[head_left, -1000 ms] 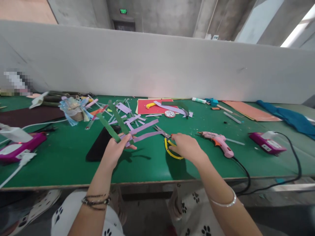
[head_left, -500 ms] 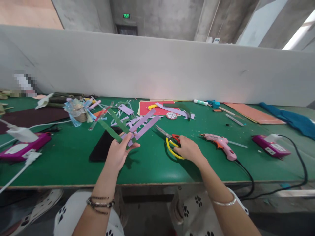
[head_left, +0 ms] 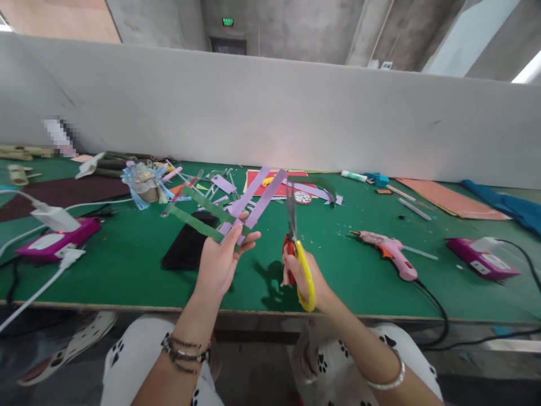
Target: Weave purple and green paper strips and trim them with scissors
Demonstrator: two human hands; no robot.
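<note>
My left hand (head_left: 224, 259) is closed on a crossed bundle of paper strips, two green strips (head_left: 198, 217) pointing up-left and two purple strips (head_left: 257, 197) pointing up-right, held above the green table (head_left: 127, 270). My right hand (head_left: 302, 276) grips yellow-and-red-handled scissors (head_left: 296, 242), blades upright and close together, just right of the purple strips. A black phone (head_left: 188, 248) lies on the table under the strips.
A pink glue gun (head_left: 386, 251) with a black cord lies to the right, a magenta device (head_left: 482, 258) beyond it. Another magenta device (head_left: 53, 242) with white cables sits left. Cut strips, a red sheet (head_left: 274, 183) and a ribbon bundle (head_left: 143, 183) litter the back.
My right hand has lifted the scissors off the table and turned the blades upright beside the strips. My left hand has raised the strips a little and shifted right.
</note>
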